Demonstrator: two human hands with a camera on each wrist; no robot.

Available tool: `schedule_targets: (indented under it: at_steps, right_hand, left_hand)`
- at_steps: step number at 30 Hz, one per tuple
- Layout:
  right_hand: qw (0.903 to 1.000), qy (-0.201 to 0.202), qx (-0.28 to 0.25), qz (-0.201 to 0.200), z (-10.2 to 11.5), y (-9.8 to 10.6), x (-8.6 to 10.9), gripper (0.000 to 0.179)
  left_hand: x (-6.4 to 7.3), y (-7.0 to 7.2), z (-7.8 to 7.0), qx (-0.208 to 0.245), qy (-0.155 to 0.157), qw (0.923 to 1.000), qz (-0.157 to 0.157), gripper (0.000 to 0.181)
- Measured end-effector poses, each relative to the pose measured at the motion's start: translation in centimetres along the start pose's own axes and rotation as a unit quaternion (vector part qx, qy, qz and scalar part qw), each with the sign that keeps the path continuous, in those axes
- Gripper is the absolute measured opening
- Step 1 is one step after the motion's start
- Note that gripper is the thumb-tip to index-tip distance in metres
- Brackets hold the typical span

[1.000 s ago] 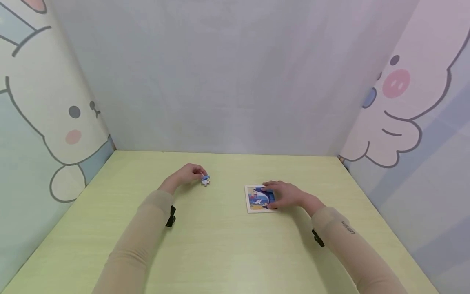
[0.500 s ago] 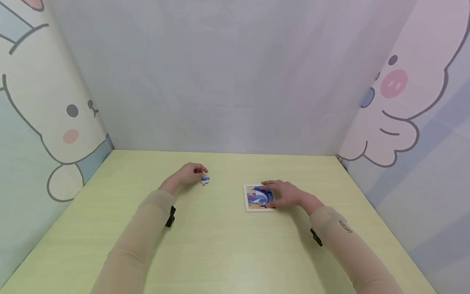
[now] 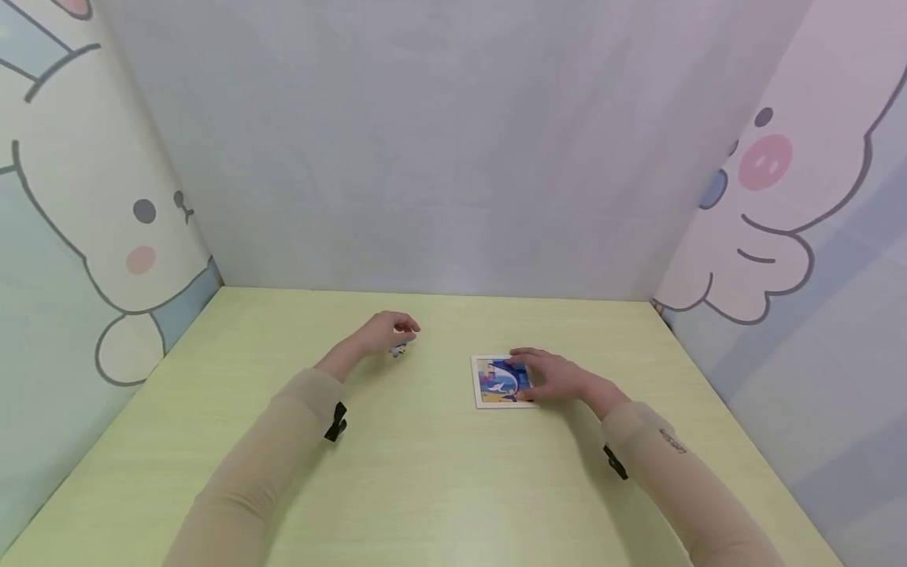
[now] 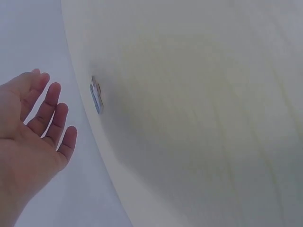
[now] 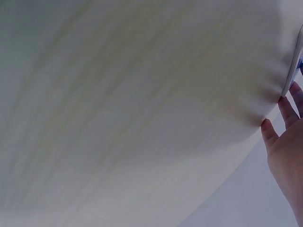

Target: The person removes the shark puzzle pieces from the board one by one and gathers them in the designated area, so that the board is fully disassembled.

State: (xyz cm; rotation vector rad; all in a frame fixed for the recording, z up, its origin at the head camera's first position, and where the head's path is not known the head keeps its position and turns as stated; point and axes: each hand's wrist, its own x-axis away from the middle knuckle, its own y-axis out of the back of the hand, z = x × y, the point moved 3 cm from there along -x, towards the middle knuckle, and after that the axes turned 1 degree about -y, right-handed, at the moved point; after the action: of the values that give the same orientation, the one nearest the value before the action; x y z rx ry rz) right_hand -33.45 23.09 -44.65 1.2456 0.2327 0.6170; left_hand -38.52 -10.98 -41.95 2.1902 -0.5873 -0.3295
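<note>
A small blue and white jigsaw piece (image 3: 398, 350) lies on the table left of the middle. My left hand (image 3: 383, 332) is just over it, fingers loosely bent. The left wrist view shows a gap between the fingers (image 4: 56, 124) and the piece (image 4: 96, 96). To the right lies a square jigsaw puzzle (image 3: 497, 383) in a white frame, with a whale picture. My right hand (image 3: 556, 375) rests on its right side, thumb near the lower edge and fingers at the far edge. In the right wrist view, some fingertips (image 5: 266, 124) touch the table beside the frame; the palm hides part of the picture.
The light yellow-green table (image 3: 439, 472) stretches around both hands. A grey-white curtain (image 3: 439, 157) rises behind its far edge. Panels with cartoon animals, one on the left (image 3: 135, 181) and one on the right (image 3: 786, 142), flank the table.
My left hand has let go of the jigsaw piece and shifted slightly right above it. The right hand and the framed puzzle stay in place.
</note>
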Motion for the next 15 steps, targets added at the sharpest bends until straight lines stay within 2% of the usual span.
schedule_targets:
  at_steps: [8, 15]
  right_hand:
    - [0.9993, -0.004, -0.036, -0.005, -0.1, -0.2, 0.1, 0.073]
    - [0.9989, 0.012, -0.044, -0.004, 0.0, -0.1, 0.4, 0.074]
  left_hand:
    - [-0.3, -1.0, -2.8, -0.004, -0.021, 0.9997, -0.010, 0.026]
    - [-0.9, -2.7, -5.9, 0.001, -0.051, 0.9986, -0.010, 0.024]
